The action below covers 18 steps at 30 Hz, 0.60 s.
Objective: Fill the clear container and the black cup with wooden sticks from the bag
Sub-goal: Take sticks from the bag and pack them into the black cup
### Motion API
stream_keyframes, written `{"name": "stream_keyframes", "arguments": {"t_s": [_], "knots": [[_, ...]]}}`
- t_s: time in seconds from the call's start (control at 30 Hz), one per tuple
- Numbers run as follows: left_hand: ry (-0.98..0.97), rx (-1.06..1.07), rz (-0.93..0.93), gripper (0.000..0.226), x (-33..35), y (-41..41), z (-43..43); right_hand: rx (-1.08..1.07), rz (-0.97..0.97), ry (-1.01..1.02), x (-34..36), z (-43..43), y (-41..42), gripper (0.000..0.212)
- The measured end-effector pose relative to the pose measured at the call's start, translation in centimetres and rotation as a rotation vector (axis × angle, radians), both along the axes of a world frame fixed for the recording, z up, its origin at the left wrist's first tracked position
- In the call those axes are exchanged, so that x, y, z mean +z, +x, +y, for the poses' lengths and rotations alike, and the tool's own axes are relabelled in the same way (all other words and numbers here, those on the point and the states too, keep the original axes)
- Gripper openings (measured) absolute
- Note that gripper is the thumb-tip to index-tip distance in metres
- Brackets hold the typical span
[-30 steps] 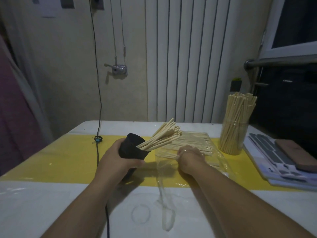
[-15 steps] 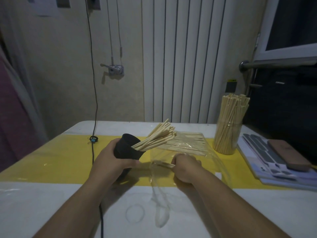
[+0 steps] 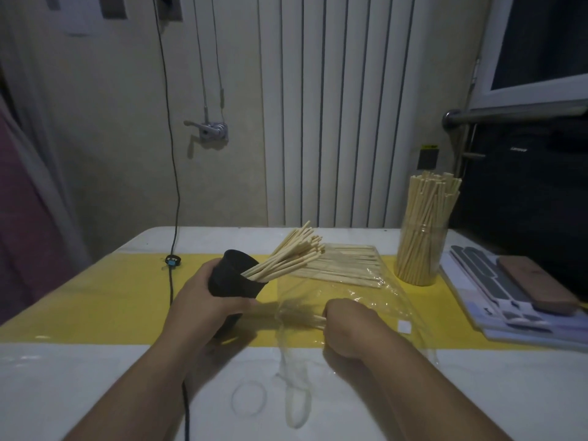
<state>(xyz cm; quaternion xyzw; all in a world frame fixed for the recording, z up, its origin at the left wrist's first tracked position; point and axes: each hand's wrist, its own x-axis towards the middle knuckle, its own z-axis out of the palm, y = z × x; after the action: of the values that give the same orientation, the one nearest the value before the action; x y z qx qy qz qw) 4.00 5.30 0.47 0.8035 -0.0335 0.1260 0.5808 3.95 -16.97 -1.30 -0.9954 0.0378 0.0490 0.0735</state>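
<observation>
The clear container (image 3: 420,259) stands upright at the far right of the worktop (image 3: 79,383) and looks packed full of wooden sticks (image 3: 429,198), so that half seems done. The black cup (image 3: 232,276) is only partly filled: a fanned bunch (image 3: 286,257) leans out of its mouth to the right, with room beside it. The left hand (image 3: 200,300) wraps round the cup and holds it tilted, mouth toward the bag (image 3: 375,291). The right hand (image 3: 346,326) is curled, pinching a few pale sticks at the bag's open end, near the cup. A flat layer (image 3: 343,265) of sticks lies in the clear, crinkled bag, so more loads appear to be needed.
</observation>
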Motion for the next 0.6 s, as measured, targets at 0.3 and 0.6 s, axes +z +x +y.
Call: {"name": "stream_keyframes", "arguments": {"t_s": [0.3,0.6], "knots": [[0.007,-0.014,-0.006,0.061,0.0,-0.1,-0.1,0.1,-0.106,-0.034,1.1,-0.2,-1.5,0.019],[0.001,-0.01,0.001,0.059,-0.2,0.0,0.1,0.188,-0.13,0.015,3.4,-0.3,-2.4,0.012]]}}
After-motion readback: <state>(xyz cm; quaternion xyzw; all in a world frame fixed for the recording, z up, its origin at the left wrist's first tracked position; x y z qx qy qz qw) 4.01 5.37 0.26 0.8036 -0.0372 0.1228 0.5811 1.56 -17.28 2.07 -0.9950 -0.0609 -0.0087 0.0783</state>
